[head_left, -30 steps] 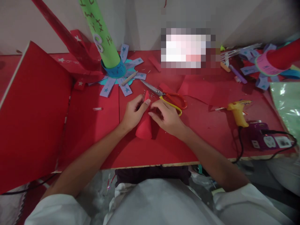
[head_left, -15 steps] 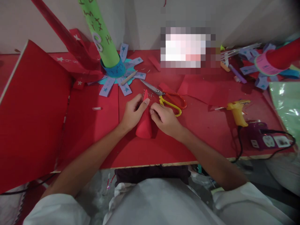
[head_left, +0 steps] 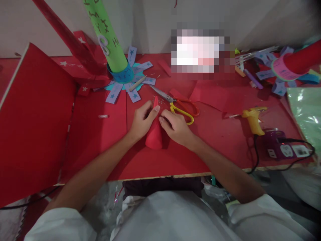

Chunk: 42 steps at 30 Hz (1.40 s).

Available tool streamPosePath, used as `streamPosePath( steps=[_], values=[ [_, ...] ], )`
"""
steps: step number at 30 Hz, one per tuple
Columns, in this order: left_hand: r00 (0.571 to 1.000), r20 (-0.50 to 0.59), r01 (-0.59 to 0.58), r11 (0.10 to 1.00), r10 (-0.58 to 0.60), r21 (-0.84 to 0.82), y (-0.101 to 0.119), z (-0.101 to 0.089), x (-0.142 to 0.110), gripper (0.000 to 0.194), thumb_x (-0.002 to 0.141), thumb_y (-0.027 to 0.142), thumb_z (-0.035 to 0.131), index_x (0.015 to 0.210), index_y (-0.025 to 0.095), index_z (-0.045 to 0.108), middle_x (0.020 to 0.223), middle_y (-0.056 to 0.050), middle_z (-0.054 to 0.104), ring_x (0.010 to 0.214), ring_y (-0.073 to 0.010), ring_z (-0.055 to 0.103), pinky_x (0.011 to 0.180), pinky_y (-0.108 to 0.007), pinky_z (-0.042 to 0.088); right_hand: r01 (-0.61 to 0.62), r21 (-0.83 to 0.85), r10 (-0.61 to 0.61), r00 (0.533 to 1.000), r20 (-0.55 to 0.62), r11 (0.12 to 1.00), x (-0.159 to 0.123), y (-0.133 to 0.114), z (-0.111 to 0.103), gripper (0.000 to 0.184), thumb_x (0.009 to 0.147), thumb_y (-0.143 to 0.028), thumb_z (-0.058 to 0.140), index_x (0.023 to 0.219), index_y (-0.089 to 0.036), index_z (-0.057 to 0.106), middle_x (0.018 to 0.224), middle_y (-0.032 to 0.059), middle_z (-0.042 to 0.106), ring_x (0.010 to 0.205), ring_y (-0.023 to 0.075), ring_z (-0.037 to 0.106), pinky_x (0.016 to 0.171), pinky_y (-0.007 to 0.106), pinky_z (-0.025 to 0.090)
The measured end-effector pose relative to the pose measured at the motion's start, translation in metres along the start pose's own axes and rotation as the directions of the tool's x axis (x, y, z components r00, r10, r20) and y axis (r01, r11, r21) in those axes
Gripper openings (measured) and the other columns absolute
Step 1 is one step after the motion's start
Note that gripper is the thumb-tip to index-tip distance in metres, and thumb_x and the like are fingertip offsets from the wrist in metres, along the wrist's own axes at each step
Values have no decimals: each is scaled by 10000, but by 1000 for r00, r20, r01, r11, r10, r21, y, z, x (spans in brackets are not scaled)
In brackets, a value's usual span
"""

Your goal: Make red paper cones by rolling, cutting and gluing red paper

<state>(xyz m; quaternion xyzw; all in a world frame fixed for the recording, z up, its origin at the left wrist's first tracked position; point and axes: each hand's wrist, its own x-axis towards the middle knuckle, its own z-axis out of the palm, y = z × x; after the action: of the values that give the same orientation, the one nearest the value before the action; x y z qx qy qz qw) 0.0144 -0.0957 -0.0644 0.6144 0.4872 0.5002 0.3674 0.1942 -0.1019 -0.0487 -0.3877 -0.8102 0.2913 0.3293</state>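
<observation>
A red paper cone (head_left: 153, 136) points away from me over the red tabletop, between my two hands. My left hand (head_left: 143, 121) is closed around its upper left side, thumb lying across the front near the tip. On the other side my right hand (head_left: 177, 126) has its thumb and fingertips pinched against the cone's right side; its other fingers are curled in. Just beyond them lie scissors (head_left: 184, 112) with one orange and one yellow handle, blades apart only slightly if at all. Small pale scraps (head_left: 162, 99) lie by the cone's tip.
A green paper tube (head_left: 110, 43) with a blue flared base stands at back left. Red board (head_left: 37, 127) rises at left. To the right are a yellow glue gun (head_left: 253, 122), a purple power socket box (head_left: 276, 147) with cord, and a red tube (head_left: 304, 60). Part of the back is pixelated.
My right thumb and fingertips have shifted very slightly left along the cone's side. The left hand and the cone stay almost the same.
</observation>
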Motion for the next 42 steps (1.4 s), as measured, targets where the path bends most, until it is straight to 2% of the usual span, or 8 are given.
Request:
streamPosePath(
  steps=[15,28,42],
  values=[
    [1000,2,-8,1000,8,-4,2,1,1,577,998,696,606,731,222,411,685,32,370,630,-133,361,577,-313,307,9,20,-9,1000,-16,1000,3,1,2,235,998,-197,472,811,-263,346,717,-20,534,644,169,483,647,342,310],
    [1000,9,1,1000,-1,4,4,1,1,581,992,713,604,732,225,429,684,28,387,626,-137,372,584,-319,311,-8,-47,9,1000,15,999,-1,3,3,177,991,-141,447,859,-258,442,782,0,607,691,181,532,658,339,326],
    [1000,14,6,1000,-6,14,2,1,0,559,1008,679,600,740,224,417,693,34,373,634,-134,367,595,-324,307,-47,-69,52,996,68,996,0,2,0,151,982,-188,397,851,-261,388,757,12,572,689,189,501,661,343,314]
  ],
)
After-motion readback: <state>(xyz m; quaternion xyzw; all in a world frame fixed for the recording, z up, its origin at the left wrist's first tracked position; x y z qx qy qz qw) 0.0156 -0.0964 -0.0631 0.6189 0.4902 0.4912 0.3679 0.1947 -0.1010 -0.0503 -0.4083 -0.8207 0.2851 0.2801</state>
